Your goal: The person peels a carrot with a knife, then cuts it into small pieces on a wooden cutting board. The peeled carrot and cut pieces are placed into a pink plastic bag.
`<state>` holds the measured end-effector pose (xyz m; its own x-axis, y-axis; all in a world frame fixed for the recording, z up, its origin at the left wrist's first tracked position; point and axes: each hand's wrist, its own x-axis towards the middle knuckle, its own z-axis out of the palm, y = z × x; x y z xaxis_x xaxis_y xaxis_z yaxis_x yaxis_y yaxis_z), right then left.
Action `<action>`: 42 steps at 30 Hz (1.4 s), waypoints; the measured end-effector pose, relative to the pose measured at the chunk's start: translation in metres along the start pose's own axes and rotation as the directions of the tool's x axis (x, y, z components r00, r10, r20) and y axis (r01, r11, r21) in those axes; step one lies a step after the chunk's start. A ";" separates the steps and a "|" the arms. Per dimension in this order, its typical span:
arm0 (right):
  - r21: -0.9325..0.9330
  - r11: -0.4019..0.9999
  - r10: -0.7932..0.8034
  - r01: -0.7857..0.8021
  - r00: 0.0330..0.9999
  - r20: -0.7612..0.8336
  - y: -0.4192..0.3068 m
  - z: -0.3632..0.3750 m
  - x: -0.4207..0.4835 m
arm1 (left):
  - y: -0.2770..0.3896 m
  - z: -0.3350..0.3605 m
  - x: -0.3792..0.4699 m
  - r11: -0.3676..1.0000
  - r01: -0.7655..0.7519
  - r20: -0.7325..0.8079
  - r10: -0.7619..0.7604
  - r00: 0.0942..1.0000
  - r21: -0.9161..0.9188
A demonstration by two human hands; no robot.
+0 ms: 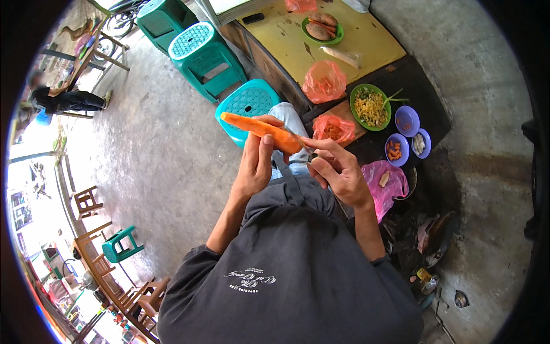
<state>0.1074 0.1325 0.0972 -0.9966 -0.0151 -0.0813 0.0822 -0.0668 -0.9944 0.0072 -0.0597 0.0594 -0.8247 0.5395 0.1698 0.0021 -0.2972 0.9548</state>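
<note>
A peeled orange carrot (258, 127) lies across my left hand (257, 161), held between thumb and fingers above my lap. Its narrow tip points left, and its thick end faces my right hand (339, 170). That hand grips a small knife or peeler (313, 157) by a dark handle; fingers hide much of it, so which of the two I cannot tell. The thin blade lies at the carrot's thick end, with my right index finger stretched along it. Beyond my hands, a red plastic bag (333, 130) with orange pieces rests on a wooden board (355, 136).
A green plate of diced yellow food (371, 107) and purple bowls (396, 149) stand on the right. Behind are another red bag (325, 81) and a plate of tubers and carrots (322, 29). A pink bag (384, 185) lies by my right forearm. Teal stools (248, 103) stand ahead; a person (64, 96) is far left.
</note>
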 end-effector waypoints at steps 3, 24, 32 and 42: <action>0.285 0.958 0.043 -0.033 0.999 -0.031 0.015 -0.005 -0.001 | -0.003 0.004 0.000 0.987 0.080 -0.002 -0.081 0.997 -0.142; 0.100 0.935 0.353 -0.341 0.852 -0.387 0.171 -0.107 0.007 | -0.028 -0.010 -0.014 0.846 0.460 -0.006 -0.479 0.878 -0.270; 0.068 0.944 0.312 -0.323 0.811 -0.495 0.172 -0.107 0.016 | -0.030 -0.012 -0.019 0.795 0.512 0.010 -0.538 0.843 -0.325; -0.021 0.981 0.183 -0.193 0.954 -0.237 0.054 -0.044 0.022 | -0.025 -0.004 -0.010 0.766 0.435 0.033 -0.478 0.877 -0.473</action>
<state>0.0900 0.1728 0.0389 -0.9383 0.2094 -0.2754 0.2727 -0.0420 -0.9612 0.0126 -0.0610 0.0327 -0.7058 0.6419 -0.2997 -0.6252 -0.3655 0.6896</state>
